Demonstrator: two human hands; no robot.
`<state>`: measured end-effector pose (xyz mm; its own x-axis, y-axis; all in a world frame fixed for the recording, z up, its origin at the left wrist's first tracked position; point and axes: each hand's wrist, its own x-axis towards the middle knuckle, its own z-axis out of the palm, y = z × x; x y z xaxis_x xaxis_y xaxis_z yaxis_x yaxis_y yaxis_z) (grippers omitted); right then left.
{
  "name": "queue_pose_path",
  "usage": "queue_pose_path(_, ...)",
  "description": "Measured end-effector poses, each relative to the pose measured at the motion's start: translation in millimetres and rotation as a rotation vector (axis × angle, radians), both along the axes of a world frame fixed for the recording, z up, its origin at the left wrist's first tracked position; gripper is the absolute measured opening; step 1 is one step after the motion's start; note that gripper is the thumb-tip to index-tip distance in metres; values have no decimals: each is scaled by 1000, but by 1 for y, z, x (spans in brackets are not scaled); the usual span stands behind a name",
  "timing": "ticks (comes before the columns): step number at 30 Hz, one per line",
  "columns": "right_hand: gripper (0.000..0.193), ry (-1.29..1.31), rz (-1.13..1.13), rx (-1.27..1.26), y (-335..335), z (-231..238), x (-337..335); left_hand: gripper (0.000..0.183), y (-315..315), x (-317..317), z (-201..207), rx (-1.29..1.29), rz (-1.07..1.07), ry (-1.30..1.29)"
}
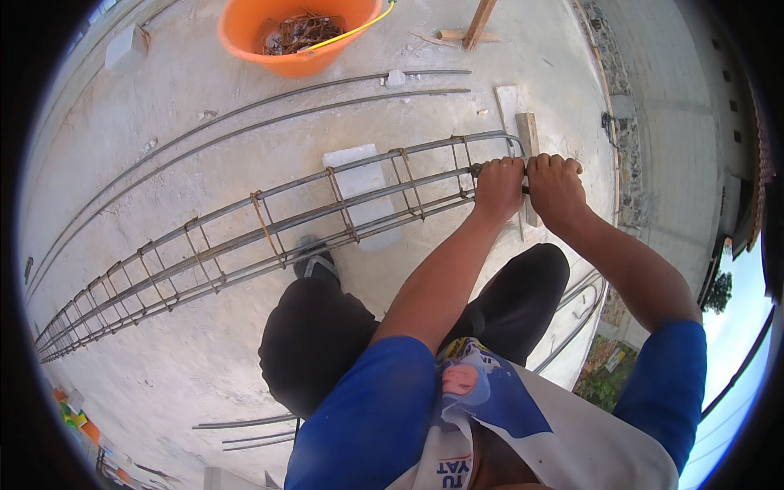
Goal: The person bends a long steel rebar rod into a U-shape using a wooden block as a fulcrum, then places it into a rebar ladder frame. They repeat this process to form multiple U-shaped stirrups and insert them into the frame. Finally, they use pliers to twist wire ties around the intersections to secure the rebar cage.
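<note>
A long rebar cage [282, 226] lies across the floor, its bars joined by thin square stirrups. Its right end reaches my hands, where one upper bar curves over in a hook. My left hand [500, 186] is closed in a fist around a dark bar-shaped tool [475, 170] beside the cage's end. Right next to it, my right hand [557, 189] is also closed, apparently on the same tool. My fingers hide most of the tool, so its exact kind does not show. A white block [358, 157] lies beneath the cage.
An orange bucket [282, 59] with a yellow handle holds scraps at the back. Two loose rebars [327, 104] lie beyond the cage. Wooden pieces [529, 135] rest beside my hands. Shorter rods [245, 423] lie at lower left. The slab's edge [608, 122] is on the right.
</note>
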<state>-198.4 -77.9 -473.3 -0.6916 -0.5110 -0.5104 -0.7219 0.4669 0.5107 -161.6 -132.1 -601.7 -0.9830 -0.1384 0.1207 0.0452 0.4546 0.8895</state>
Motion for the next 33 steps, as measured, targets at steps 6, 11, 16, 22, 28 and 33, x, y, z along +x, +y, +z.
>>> queue_pose_path(6, 18, -351, -350, 300, -35, 29, -25, 26, -6, 4, -4, 137, -40, -19)
queue_pose_path(11, 26, -465, -597, 237, -13, 17, -17, 34, -4, 30, -1, 137, -72, 125)
queue_pose_path(16, 26, -447, -603, 187, -1, 8, -14, 34, -3, 36, 2, 107, -1, 222)
queue_pose_path(22, 24, -807, -1306, 132, -4, 21, -64, 28, 12, 13, 16, -19, 3, 141)
queue_pose_path(28, 19, 293, 465, 65, -5, 30, -10, 28, -2, -20, 19, 135, 16, -58)
queue_pose_path(33, 17, -213, -146, 281, -8, 30, -26, 35, 6, -5, 16, 181, -13, 71)
